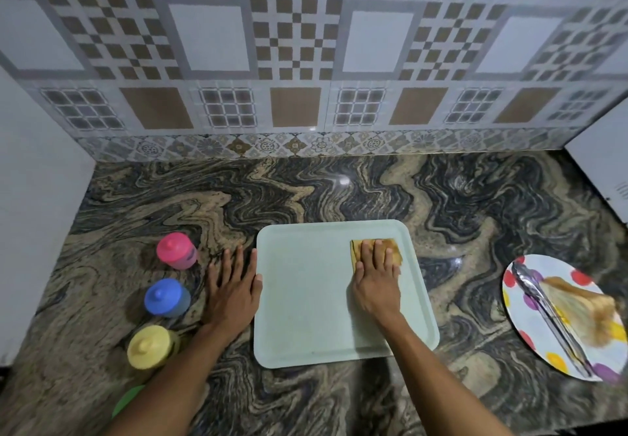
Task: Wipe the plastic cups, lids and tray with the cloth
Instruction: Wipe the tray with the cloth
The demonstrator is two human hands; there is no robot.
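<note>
Wiping appears to have reached the tray stage. On the table (339, 190), near its front edge, the pale tray (306, 316) lies flat. You are working its far right corner, and I judge the rest still to do. Your left hand (234, 292) lies flat on the table, thumb against the tray's left edge. Your right hand (375, 286) presses down with straight fingers, gripping nothing. The pink cup (176, 251), blue cup (166, 298) and yellow cup (151, 347) stand lidded left of the tray; whether they have been wiped cannot be told. The folded cloth (394, 252) lies under your right fingers.
</note>
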